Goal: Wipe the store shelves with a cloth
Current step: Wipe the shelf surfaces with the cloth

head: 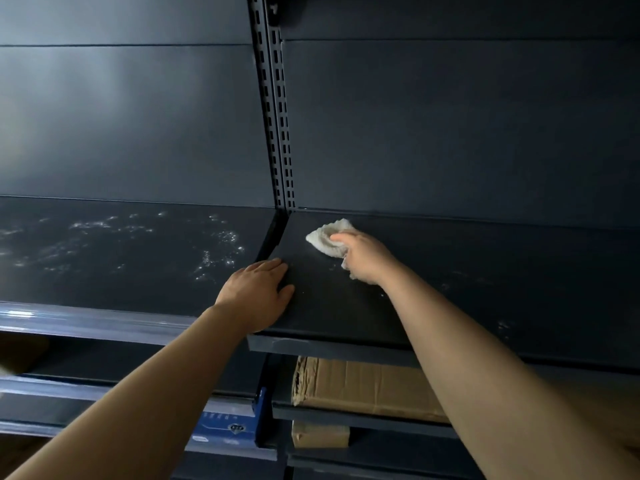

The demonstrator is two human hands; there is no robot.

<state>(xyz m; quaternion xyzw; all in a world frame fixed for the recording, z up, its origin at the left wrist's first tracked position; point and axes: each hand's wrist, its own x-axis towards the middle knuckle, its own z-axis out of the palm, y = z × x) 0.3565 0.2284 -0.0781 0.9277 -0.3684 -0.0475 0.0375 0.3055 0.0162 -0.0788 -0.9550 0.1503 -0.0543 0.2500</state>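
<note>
My right-hand fingers are curled tight around a bunched white cloth (329, 239), pressing it flat onto the dark shelf (450, 271) near its back left corner, just in front of the rear panel. The cloth bulges out past my knuckles toward the slotted upright post (280, 133), and a bit of it trails under my right hand (363, 258) near the wrist. My left hand (256, 292) holds nothing: its fingers lie spread and flat, palm down, resting across the left edge of that same shelf near its front left corner, thumb pointing toward the cloth. The two hands are near each other but apart. To the left, the neighbouring shelf (104, 258) sits a little higher at its front lip and shows pale dusty smears across its top. Below the shelf I am wiping, a cardboard box (363, 386) lies on a lower level, and further down to the left a blue box (228, 427) shows.
</note>
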